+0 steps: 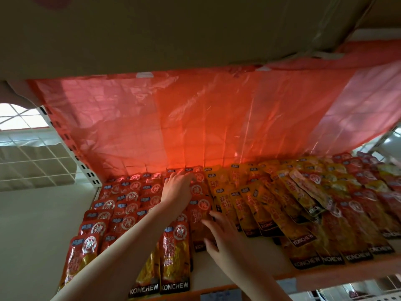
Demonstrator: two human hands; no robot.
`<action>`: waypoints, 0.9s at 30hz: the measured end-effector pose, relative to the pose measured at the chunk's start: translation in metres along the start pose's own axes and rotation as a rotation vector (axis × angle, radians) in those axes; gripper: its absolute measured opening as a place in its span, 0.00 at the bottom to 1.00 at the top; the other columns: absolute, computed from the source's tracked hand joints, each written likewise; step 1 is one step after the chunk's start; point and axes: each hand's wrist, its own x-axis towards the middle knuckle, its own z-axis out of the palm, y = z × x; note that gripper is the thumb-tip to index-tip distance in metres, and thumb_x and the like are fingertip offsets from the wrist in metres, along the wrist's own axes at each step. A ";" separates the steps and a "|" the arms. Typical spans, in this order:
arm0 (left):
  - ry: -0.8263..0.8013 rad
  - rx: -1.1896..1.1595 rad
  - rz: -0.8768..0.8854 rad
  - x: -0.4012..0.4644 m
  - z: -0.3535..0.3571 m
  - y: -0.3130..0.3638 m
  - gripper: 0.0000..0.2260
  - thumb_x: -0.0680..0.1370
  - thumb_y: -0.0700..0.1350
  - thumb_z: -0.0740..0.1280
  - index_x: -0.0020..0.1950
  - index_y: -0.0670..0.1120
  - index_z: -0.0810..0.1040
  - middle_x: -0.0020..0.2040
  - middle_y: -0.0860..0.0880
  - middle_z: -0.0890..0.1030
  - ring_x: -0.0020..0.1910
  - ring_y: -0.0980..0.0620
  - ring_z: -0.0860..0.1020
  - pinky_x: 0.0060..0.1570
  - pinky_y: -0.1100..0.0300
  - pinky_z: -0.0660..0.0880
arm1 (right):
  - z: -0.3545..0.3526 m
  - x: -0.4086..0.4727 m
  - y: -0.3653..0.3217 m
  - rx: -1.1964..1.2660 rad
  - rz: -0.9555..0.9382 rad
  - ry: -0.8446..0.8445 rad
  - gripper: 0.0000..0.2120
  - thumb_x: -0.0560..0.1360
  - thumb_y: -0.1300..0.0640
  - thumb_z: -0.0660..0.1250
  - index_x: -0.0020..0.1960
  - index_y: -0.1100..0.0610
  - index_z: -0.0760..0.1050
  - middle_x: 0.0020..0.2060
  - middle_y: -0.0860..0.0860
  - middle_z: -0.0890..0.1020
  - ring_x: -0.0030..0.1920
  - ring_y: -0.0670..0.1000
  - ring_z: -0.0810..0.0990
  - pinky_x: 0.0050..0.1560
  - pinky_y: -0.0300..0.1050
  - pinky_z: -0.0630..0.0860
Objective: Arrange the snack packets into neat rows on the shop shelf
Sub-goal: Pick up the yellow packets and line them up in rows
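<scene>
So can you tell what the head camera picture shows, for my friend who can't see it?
Two bare hands, the left hand farther back and the right hand nearer, press flat on red snack packets lined up on a shop shelf. Yellow packets lie messier to the right, and a red plastic sheet hangs behind.

Small shop interior. Display shelf [249, 276] stocked with many identical red snack packets [173, 253] and yellow snack packets [256, 213] branded KONCHEW, laid in overlapping rows. Slotted metal upright [71, 148], white wire grid panel [36, 166], price-label strip along shelf front.
</scene>
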 end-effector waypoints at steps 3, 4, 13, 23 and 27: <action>0.009 -0.059 -0.009 0.003 -0.002 0.006 0.18 0.74 0.33 0.62 0.57 0.52 0.78 0.58 0.48 0.79 0.58 0.48 0.74 0.54 0.51 0.74 | 0.000 0.001 -0.003 -0.021 0.008 0.041 0.19 0.75 0.46 0.56 0.62 0.50 0.71 0.64 0.48 0.72 0.58 0.48 0.77 0.46 0.35 0.79; 0.006 -0.076 -0.011 0.004 -0.003 0.009 0.18 0.74 0.32 0.61 0.56 0.52 0.79 0.57 0.48 0.79 0.56 0.48 0.75 0.52 0.51 0.75 | -0.001 0.001 -0.004 -0.031 0.007 0.048 0.19 0.75 0.46 0.55 0.62 0.50 0.72 0.64 0.48 0.72 0.58 0.48 0.77 0.46 0.35 0.79; 0.009 -0.158 -0.002 -0.005 -0.004 0.007 0.20 0.76 0.32 0.61 0.59 0.55 0.78 0.59 0.51 0.79 0.51 0.51 0.78 0.42 0.55 0.79 | 0.004 -0.001 0.004 0.035 0.024 0.166 0.17 0.72 0.62 0.68 0.61 0.55 0.73 0.59 0.50 0.75 0.59 0.50 0.75 0.55 0.42 0.77; 0.090 -0.109 0.080 -0.022 -0.008 -0.012 0.17 0.76 0.35 0.62 0.60 0.50 0.78 0.61 0.50 0.78 0.64 0.48 0.71 0.64 0.49 0.69 | 0.001 0.000 -0.003 -0.157 0.018 0.156 0.18 0.73 0.48 0.59 0.57 0.54 0.77 0.56 0.48 0.79 0.55 0.50 0.78 0.53 0.47 0.78; 0.107 -0.087 0.087 -0.022 -0.010 -0.009 0.15 0.77 0.36 0.61 0.60 0.49 0.78 0.61 0.50 0.78 0.63 0.48 0.72 0.63 0.50 0.69 | 0.002 -0.001 -0.003 -0.217 -0.003 0.148 0.19 0.67 0.51 0.72 0.56 0.55 0.78 0.54 0.49 0.80 0.53 0.50 0.79 0.52 0.46 0.77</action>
